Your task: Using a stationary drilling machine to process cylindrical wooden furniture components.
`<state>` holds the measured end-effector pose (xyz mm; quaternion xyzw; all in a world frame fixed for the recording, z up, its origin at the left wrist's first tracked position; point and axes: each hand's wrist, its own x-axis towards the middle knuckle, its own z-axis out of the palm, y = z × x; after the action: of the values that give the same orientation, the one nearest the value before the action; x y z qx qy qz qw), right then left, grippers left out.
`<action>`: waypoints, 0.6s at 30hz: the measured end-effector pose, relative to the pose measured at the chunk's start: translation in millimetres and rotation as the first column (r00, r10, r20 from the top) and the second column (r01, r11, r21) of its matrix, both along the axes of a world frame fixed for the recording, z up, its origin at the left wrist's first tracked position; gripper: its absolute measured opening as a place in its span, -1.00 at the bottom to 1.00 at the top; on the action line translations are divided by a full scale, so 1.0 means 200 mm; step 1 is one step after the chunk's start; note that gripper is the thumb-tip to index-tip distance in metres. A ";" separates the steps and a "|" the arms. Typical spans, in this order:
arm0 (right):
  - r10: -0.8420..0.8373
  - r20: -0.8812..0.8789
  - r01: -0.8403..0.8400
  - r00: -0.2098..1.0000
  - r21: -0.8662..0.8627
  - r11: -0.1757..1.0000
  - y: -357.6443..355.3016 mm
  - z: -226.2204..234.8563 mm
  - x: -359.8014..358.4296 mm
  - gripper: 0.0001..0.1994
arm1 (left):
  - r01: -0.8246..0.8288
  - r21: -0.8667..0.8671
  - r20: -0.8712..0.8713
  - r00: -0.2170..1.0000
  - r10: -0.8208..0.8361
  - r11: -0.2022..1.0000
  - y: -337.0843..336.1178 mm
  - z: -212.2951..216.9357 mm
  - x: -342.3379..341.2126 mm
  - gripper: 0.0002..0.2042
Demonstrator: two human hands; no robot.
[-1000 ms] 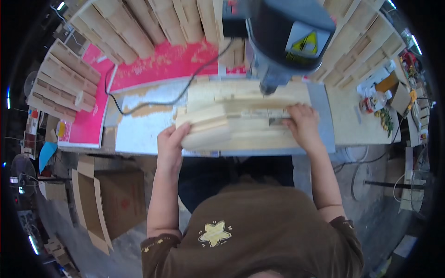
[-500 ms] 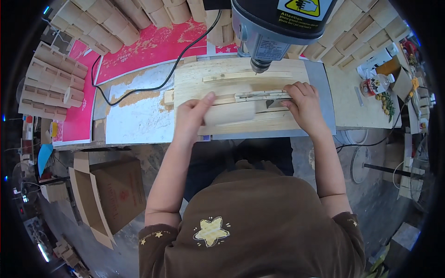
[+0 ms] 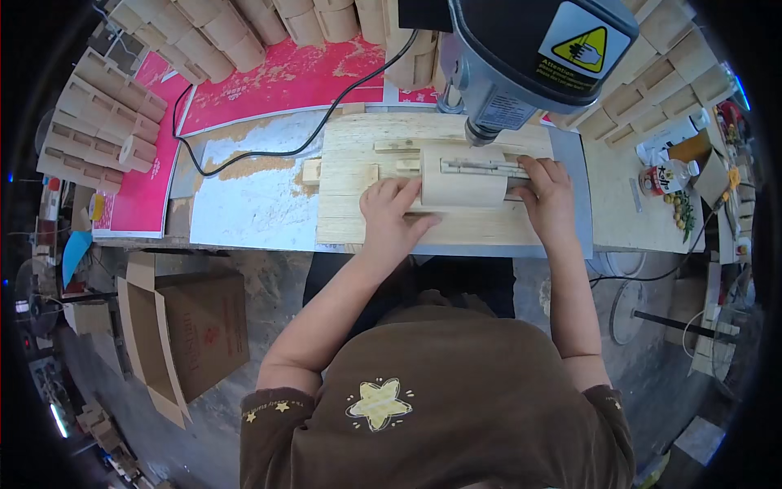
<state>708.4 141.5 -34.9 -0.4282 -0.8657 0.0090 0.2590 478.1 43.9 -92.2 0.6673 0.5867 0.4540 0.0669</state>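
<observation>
A pale, curved wooden block (image 3: 463, 189) lies on a flat wooden board (image 3: 346, 220), below the chuck (image 3: 481, 134) of a drill press. My left hand (image 3: 391, 213) is at the block's left end, fingertips against its edge and thumb stretched out apart along the near side. Across the block's upper side runs a narrow, light-coloured strip (image 3: 482, 166), which sticks out to the right. My right hand (image 3: 547, 197) pinches the strip's right end between thumb and fingers. What lies beneath the block is hidden.
The drill press head (image 3: 538, 57) overhangs the board. A black cable (image 3: 277, 153) crosses the dusty white sheet. Stacked wooden pieces (image 3: 106, 122) stand left, behind and right. A bottle (image 3: 668, 177) stands at right; an open cardboard box (image 3: 195, 334) sits on the floor.
My left hand has moved right with the wooden block, which now rests around the strip under the drill. The left thumb has come away from it. My right hand stays at the strip's end.
</observation>
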 end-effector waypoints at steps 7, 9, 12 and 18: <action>0.043 -0.086 -0.047 0.995 -0.042 0.998 0.08 -0.04 -0.11 -0.47 | -0.116 -0.105 -0.110 0.988 0.105 0.988 0.09 -0.04 -0.15 -0.43; 0.057 -0.122 -0.064 0.991 -0.055 0.996 0.07 -0.02 -0.11 -0.47 | -0.070 -0.129 -0.110 0.992 0.056 0.989 0.10 -0.04 -0.19 -0.44; 0.046 -0.539 -0.182 0.841 -0.203 0.962 0.09 0.10 -0.04 -0.54 | 0.009 -0.164 -0.049 0.999 -0.017 0.986 0.11 -0.06 -0.21 -0.45; 0.194 -0.728 -0.156 0.658 0.120 0.980 0.38 0.69 -0.02 -0.67 | 0.041 -0.136 -0.072 0.996 -0.052 0.990 0.12 -0.08 -0.22 -0.49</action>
<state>704.1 217.6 102.2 -0.2969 -0.7251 0.1852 0.5931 433.9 67.2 -108.5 0.6913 0.6023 0.3864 0.1002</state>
